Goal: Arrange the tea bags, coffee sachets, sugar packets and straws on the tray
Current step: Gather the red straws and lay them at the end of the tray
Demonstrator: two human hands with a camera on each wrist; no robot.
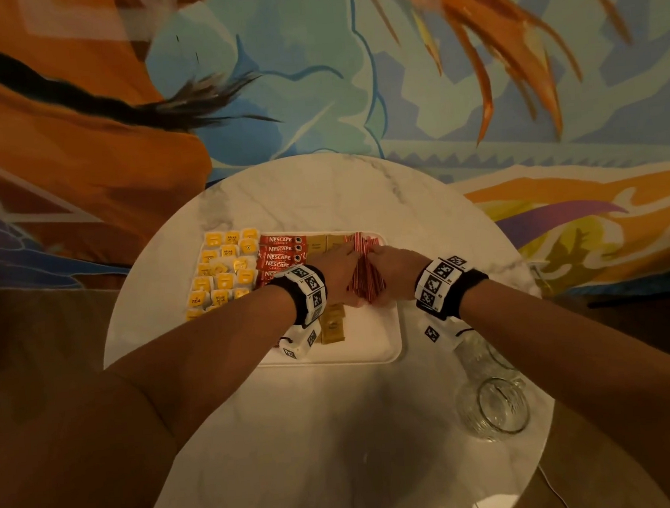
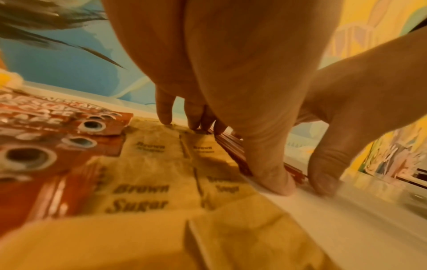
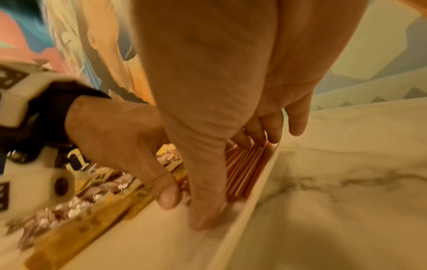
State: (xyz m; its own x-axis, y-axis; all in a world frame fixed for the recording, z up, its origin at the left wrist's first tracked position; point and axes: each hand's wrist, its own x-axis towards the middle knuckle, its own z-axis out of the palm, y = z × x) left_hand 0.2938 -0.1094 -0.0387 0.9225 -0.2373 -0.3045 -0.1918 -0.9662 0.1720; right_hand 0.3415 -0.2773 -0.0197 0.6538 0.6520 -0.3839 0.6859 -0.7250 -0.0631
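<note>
On a round marble-patterned desk (image 1: pixel 338 432) sits a white rectangular tray (image 1: pixel 387 341) with rounded corners. Yellow tea bags (image 1: pixel 223 273) fill its left end, glossy red Nescafe coffee sachets (image 1: pixel 282 253) lie beside them, then matte, crinkled brown sugar packets (image 2: pixel 148 182). At the right end lies a bundle of thin red-and-white striped straws (image 1: pixel 364 275), close against the tray's right wall.

The left hand (image 1: pixel 332 272) and right hand (image 1: pixel 396 267) flank this bundle, fingers fairly straight and pressed to its sides, thumbs down at the near ends. Neither hand appears to curl around the straws, though blur in the wrist views makes this uncertain.

The step in hand looks like squaring the straws into a neat stack. It would go best with even pressure from both palms, ends tapped level with the thumbs, since light round straws roll and fan out easily.

Two clear ribbed glass jars (image 1: pixel 494 405) stand on the desk at right.
</note>
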